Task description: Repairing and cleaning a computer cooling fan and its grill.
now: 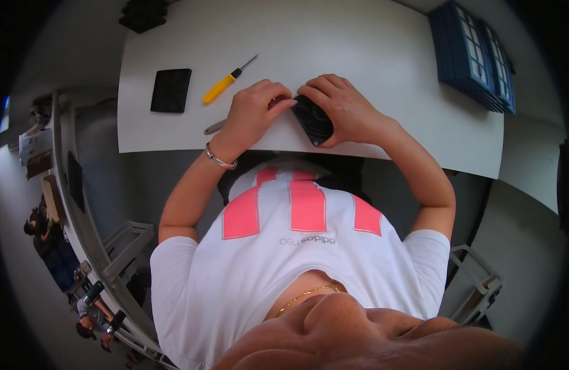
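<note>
Both my hands rest on the near part of a white table (371, 55) and hold a small black square fan (313, 121) between them. My left hand (253, 114) grips its left side with fingers curled over the top. My right hand (346, 108) wraps the fan's right side and upper edge. The fan is tilted, its round grille facing me. A silver bracelet (220, 161) circles my left wrist. Part of the fan is hidden under my fingers.
A yellow-handled screwdriver (226, 83) lies left of my hands, a flat black square pad (171, 90) beyond it, and a thin metal tool (214, 127) pokes out beside my left hand. Blue framed panels (475, 55) stand at the table's far right. Other people are at far left.
</note>
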